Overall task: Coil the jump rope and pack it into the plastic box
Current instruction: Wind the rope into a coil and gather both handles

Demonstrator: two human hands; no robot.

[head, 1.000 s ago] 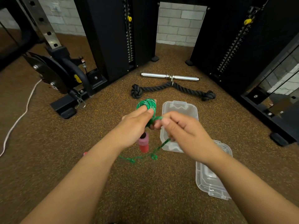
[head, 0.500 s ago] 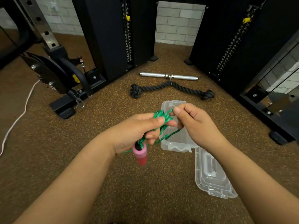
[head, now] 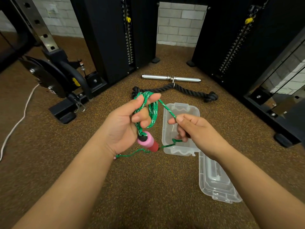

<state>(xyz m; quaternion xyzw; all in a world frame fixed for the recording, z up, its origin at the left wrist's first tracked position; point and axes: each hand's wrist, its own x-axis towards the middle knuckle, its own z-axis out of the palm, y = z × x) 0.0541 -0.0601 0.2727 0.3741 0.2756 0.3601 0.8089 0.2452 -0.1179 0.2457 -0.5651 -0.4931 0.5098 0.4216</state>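
head view puts the left hand [head: 125, 123] at the centre, fingers curled through several loops of the green jump rope [head: 149, 109], with the pink and red handle [head: 147, 142] hanging from the bottom of the bundle just beside the palm. the right hand [head: 189, 128] sits to the right and at about the same height, thumb and forefinger pinched shut on the free strand, which runs taut up and left from the pinch to the top of the coil. from under that hand the slack drops and trails left along the floor [head: 49, 154], passing behind the handle toward the left wrist. the coil's long axis stands roughly upright, so the next wrap looks to call for carrying the strand over the left fingers and down. the plastic box [head: 181, 109] lies open on the floor directly under and beyond the right hand, the nearer hand to it, long side pointing away from the person; its lid [head: 216, 182] rests just beside the near end. further out lie a black rope attachment [head: 189, 90] and a metal bar [head: 170, 78]. no brand or writing can be read.
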